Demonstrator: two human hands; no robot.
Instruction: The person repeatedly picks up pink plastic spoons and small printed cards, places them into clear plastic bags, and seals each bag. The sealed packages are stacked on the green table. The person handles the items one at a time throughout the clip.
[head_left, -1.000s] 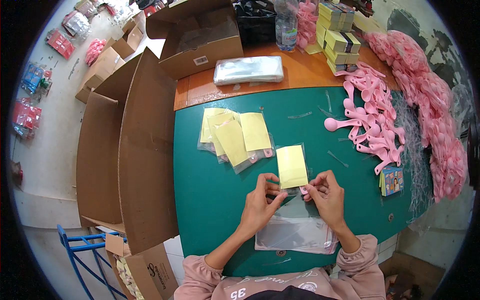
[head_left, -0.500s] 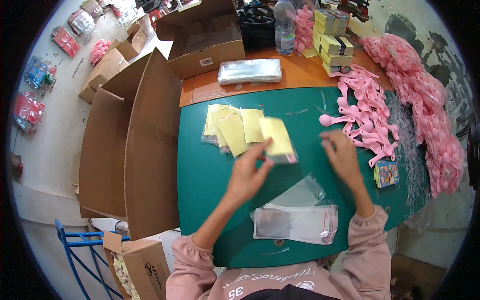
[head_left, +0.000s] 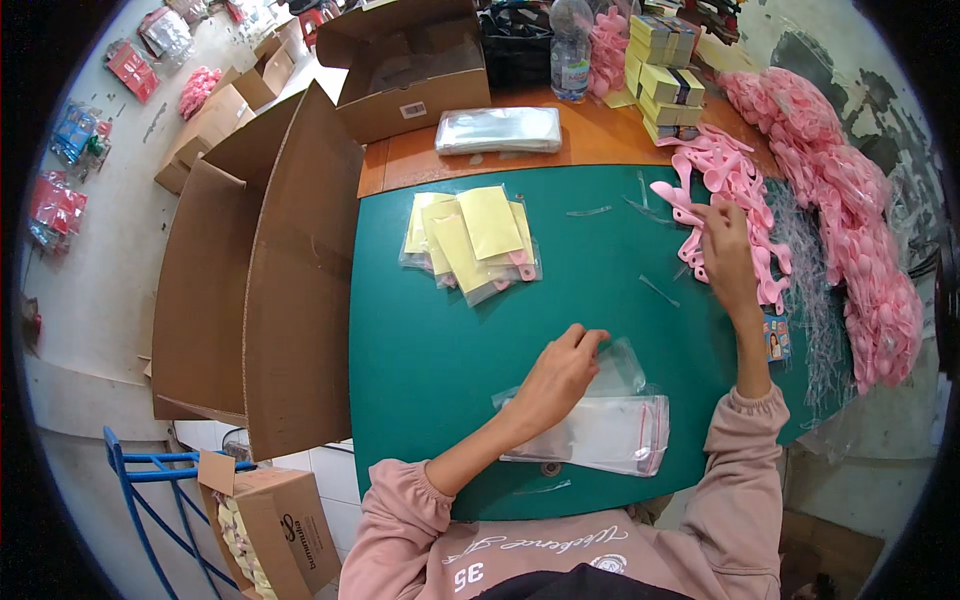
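My left hand (head_left: 556, 386) is over the clear plastic bags (head_left: 625, 430) near the table's front edge. Its fingers curl beside a loose clear bag (head_left: 622, 368); whatever they pinch, if anything, is hidden. Farther right, my right hand (head_left: 728, 252) reaches into a heap of pink plastic scoops (head_left: 735, 180), fingertips closed on the handle of one scoop (head_left: 672, 194) at the heap's left side. Flat packets with yellow cards (head_left: 490, 222) overlap in a pile at the back left of the green table. A pink scoop shows through one packet.
A tall cardboard box (head_left: 300, 280) stands along the table's left side. Behind are an open carton (head_left: 415, 90), a stack of clear bags (head_left: 498, 131), a plastic bottle (head_left: 570, 60) and banded card stacks (head_left: 668, 90). Bagged pink scoops (head_left: 860, 230) line the right edge.
The yellow-card packet from my left hand now lies on the pile. That hand has come back to the clear bags, while my right hand has moved up to the pink scoops.
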